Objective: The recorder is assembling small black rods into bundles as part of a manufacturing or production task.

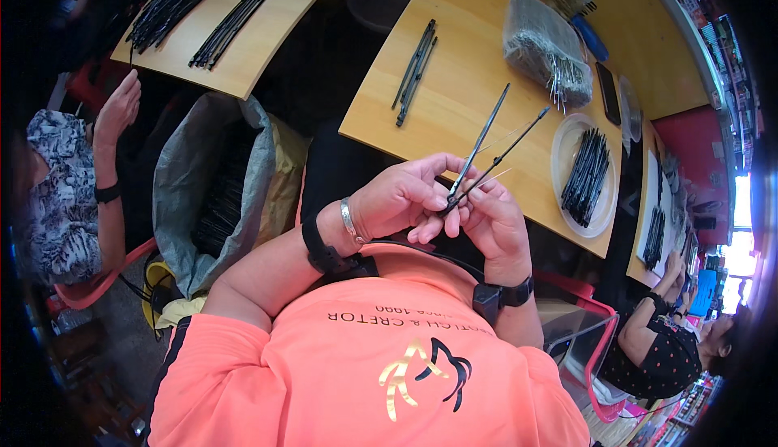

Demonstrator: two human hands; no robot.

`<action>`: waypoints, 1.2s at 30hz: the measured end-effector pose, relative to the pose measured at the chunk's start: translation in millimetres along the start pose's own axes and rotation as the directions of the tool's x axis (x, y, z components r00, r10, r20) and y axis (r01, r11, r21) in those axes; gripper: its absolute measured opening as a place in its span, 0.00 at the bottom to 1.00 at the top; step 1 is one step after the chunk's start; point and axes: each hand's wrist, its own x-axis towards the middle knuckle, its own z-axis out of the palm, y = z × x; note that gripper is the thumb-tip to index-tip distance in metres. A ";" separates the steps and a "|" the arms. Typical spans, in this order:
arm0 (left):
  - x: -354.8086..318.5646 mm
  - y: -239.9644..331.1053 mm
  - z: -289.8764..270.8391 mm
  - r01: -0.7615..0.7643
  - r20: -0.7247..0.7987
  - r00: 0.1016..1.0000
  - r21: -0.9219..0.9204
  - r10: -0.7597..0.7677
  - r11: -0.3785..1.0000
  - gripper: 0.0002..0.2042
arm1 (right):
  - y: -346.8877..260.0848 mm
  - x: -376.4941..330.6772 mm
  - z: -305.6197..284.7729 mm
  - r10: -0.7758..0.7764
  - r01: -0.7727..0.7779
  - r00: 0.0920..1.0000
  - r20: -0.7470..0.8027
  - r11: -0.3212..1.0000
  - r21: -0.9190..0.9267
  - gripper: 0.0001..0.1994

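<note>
Two thin black rods point(488, 127) spread upward in a V from between my hands, their lower ends meeting at my fingers. I cannot tell whether they are joined there. My left hand point(409, 192), with a silver bracelet, is closed on the left rod, thumb and fingers near its base. Closed at the lower part of the other rod point(523, 136), which has small knobs, is my right hand point(496, 218). Fine pale wires point(504, 137) stick out beside the rods. Fingers partly hide the lower ends.
On the wooden table point(478, 58) are several loose black rods point(416, 74), a bag of thin wires point(547, 50), a phone point(607, 92) and a round plastic tray point(561, 143) of black rods. A sack point(174, 175) of rods stands at left. Co-workers sit on both sides.
</note>
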 end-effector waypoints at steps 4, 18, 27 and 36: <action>-1.0 1.2 2.1 0.010 -0.004 1.000 0.010 -0.010 1.000 0.26 | -0.4 -0.8 2.7 0.002 -0.003 1.000 -0.027 1.000 -0.030 0.07; -1.7 2.4 1.5 0.016 -0.025 1.000 0.118 -0.013 0.993 0.26 | 0.8 -1.3 9.6 -0.016 0.020 0.996 -0.088 0.999 0.041 0.09; 0.4 0.0 -1.8 0.004 -0.017 1.000 0.087 -0.002 0.996 0.24 | 0.5 2.1 10.6 0.002 -0.001 1.000 -0.003 0.997 0.077 0.07; -2.5 3.2 13.5 0.023 -0.110 0.994 0.330 0.014 0.944 0.20 | -0.6 -1.7 11.5 -0.019 0.022 0.998 -0.061 0.998 0.057 0.06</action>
